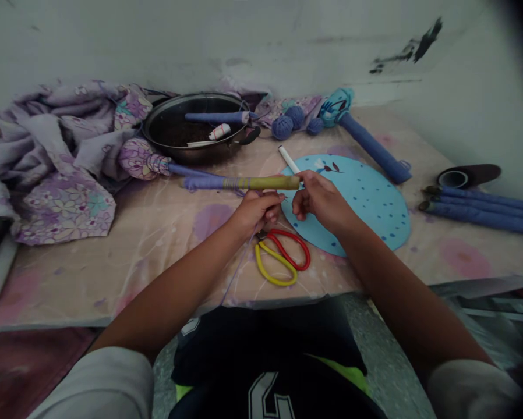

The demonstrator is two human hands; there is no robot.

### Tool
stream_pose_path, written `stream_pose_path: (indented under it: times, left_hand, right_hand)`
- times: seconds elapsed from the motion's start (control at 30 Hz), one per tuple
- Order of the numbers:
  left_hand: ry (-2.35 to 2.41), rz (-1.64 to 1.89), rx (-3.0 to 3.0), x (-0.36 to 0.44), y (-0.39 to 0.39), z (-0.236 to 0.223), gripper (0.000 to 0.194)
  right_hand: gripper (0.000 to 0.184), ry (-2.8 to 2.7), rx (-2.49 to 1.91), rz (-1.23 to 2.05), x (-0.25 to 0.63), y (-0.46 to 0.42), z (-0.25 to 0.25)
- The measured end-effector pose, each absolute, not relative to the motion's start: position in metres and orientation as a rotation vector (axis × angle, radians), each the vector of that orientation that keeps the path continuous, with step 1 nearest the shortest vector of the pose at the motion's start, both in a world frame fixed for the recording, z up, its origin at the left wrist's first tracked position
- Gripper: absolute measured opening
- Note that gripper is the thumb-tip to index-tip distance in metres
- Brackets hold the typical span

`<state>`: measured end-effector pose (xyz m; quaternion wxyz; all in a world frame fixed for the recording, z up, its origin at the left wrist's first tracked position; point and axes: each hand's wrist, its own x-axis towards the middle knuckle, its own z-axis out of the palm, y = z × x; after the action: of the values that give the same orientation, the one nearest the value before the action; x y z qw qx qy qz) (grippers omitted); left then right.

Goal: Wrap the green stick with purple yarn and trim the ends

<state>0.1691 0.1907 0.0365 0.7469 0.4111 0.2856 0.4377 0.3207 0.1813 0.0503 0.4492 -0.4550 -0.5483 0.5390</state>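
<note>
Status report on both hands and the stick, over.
Right hand on stick's bare end; left hand just beneath. Stick part-wrapped in purple yarn. Scissors close below hands.

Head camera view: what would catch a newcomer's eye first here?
Probably the bright blue dotted oval right of centre, with scissors just left of its near edge, one handle red, one yellow. Next, the stick partly wrapped in purple yarn, at the left hand and right hand, and the black pan behind it.
</note>
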Motion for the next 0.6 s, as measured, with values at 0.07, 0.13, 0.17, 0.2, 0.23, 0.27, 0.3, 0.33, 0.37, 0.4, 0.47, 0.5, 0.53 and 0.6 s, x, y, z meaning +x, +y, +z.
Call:
stream_pose_path:
  times: [0.07, 0.13, 0.17, 0.2, 0.23, 0.27, 0.3, 0.33, 0.37, 0.4, 0.47, 0.5, 0.53, 0.6]
  left_hand:
    - [0.608, 0.952, 0.918, 0.169, 0.191, 0.035, 0.043]
    - [0.609, 0.956, 0.922, 0.168, 0.192, 0.034, 0.048]
    - [0.617, 0.957, 0.916, 0.168, 0.193, 0.034, 0.049]
    - [0.628, 0.955, 0.907, 0.167, 0.193, 0.033, 0.050]
    - [0.639, 0.954, 0.895, 0.167, 0.193, 0.033, 0.050]
    - [0.648, 0.954, 0.881, 0.167, 0.194, 0.033, 0.050]
    - [0.654, 0.956, 0.866, 0.167, 0.194, 0.033, 0.051]
    - [0.658, 0.956, 0.854, 0.167, 0.195, 0.033, 0.051]
    - [0.659, 0.952, 0.845, 0.167, 0.195, 0.032, 0.052]
    - [0.657, 0.945, 0.841, 0.168, 0.196, 0.032, 0.051]
    - [0.659, 0.933, 0.845, 0.168, 0.196, 0.032, 0.047]
    - [0.667, 0.932, 0.849, 0.168, 0.196, 0.031, 0.044]
    - [0.677, 0.931, 0.854, 0.169, 0.196, 0.031, 0.040]
    - [0.696, 0.926, 0.865, 0.169, 0.196, 0.032, 0.036]
  right_hand:
    - [0.041, -1.359, -1.166, 1.339, 0.320, 0.181, 0.051]
    - [0.034, -1.368, -1.191, 1.336, 0.320, 0.182, 0.049]
    - [0.029, -1.364, -1.215, 1.302, 0.320, 0.182, 0.048]
    - [0.024, -1.353, -1.249, 1.228, 0.321, 0.184, 0.047]
    - [0.019, -1.336, -1.288, 1.121, 0.321, 0.186, 0.046]
    - [0.016, -1.314, -1.325, 1.000, 0.322, 0.190, 0.046]
    - [0.015, -1.298, -1.353, 0.888, 0.323, 0.195, 0.047]
    - [0.015, -1.305, -1.370, 0.804, 0.324, 0.202, 0.048]
    - [0.015, -1.347, -1.380, 0.747, 0.324, 0.209, 0.050]
    - [0.016, -1.431, -1.387, 0.709, 0.324, 0.218, 0.052]
    - [0.019, -1.716, -1.391, 0.641, 0.324, 0.235, 0.057]
    - [0.019, -1.894, -1.384, 0.622, 0.325, 0.242, 0.058]
    - [0.018, -2.069, -1.364, 0.636, 0.326, 0.248, 0.058]
    - [0.020, -2.308, -1.307, 0.679, 0.330, 0.255, 0.055]
